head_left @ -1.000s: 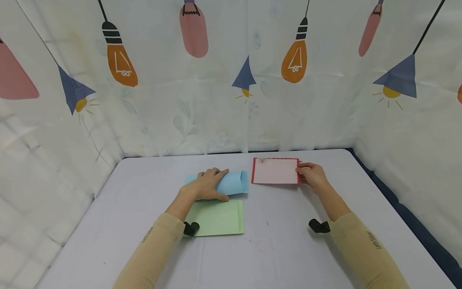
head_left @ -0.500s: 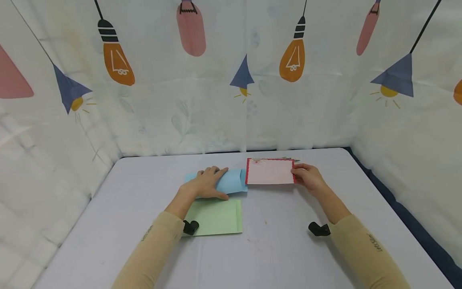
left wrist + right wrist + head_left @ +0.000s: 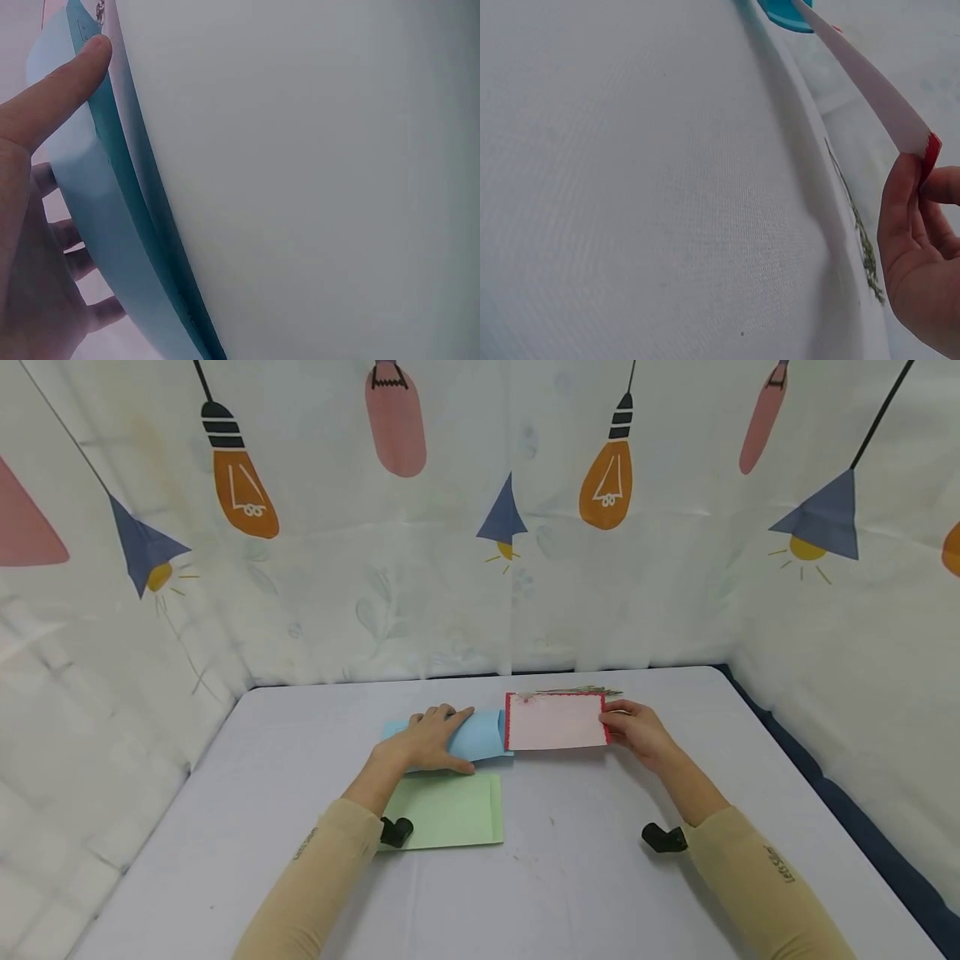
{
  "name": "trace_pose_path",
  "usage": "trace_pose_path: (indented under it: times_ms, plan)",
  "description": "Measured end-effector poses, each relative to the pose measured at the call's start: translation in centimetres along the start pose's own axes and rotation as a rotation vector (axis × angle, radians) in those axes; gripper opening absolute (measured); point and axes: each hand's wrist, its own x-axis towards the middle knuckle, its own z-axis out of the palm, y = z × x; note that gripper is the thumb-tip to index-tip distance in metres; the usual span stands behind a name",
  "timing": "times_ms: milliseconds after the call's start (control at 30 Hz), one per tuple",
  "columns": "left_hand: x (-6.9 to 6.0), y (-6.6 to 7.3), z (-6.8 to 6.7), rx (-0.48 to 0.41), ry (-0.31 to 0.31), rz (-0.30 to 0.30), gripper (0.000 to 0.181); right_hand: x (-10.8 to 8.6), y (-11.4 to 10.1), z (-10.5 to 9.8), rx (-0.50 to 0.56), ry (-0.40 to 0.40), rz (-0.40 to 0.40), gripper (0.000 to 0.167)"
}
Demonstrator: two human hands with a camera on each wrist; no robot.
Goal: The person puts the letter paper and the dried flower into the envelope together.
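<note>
My left hand lies across a blue envelope and squeezes it between the thumb at its near edge and the fingers at its far edge. The envelope bulges, its right end gaping in the right wrist view. Between thumb and fingers, my right hand pinches the right edge of a pale pink card with a red border. The card's left end meets the envelope's mouth; whether it is inside I cannot tell. Below the left hand, a light green envelope lies flat, partly behind the left wrist.
A thin green sprig lies on the white table behind the card. A curtain printed with lamps and bulbs closes off the back and sides. Black camera mounts jut inward from both wrists.
My right hand has brought the card leftward and slightly nearer, so its left end now overlaps the blue envelope's right end. The sprig has come into view. My left hand keeps its hold.
</note>
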Motion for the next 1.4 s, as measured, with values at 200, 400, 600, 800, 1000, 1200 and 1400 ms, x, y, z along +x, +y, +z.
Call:
trace_pose_path:
  times_ms: [200,400,600,800,1000,1200,1400]
  plan:
    - [-0.17,-0.05,0.06,0.003,0.006,-0.003,0.106,0.05,0.15,0.13,-0.019,-0.01,-0.007,0.052]
    - [-0.08,-0.12,0.1,0.012,0.009,0.005,0.106,0.06,-0.09,0.13,-0.1,0.012,-0.021,0.048]
    - [-0.09,-0.22,0.11,0.022,0.006,0.008,0.106,-0.02,-0.7,0.33,-0.184,0.028,-0.024,0.043]
    - [-0.15,-0.24,0.1,0.035,0.006,0.012,0.107,0.18,-0.55,0.29,-0.204,0.021,-0.013,0.039]
    - [-0.18,-0.2,0.2,0.025,0.003,0.018,0.106,0.25,-0.48,0.4,-0.208,0.005,-0.028,0.04]
    - [-0.28,-0.01,0.23,0.02,-0.002,0.02,0.106,0.39,-0.36,0.77,-0.222,-0.001,-0.071,0.039]
    - [-0.33,-0.01,0.31,0.007,-0.005,0.018,0.106,0.52,-0.21,0.92,-0.216,0.009,-0.094,0.036]
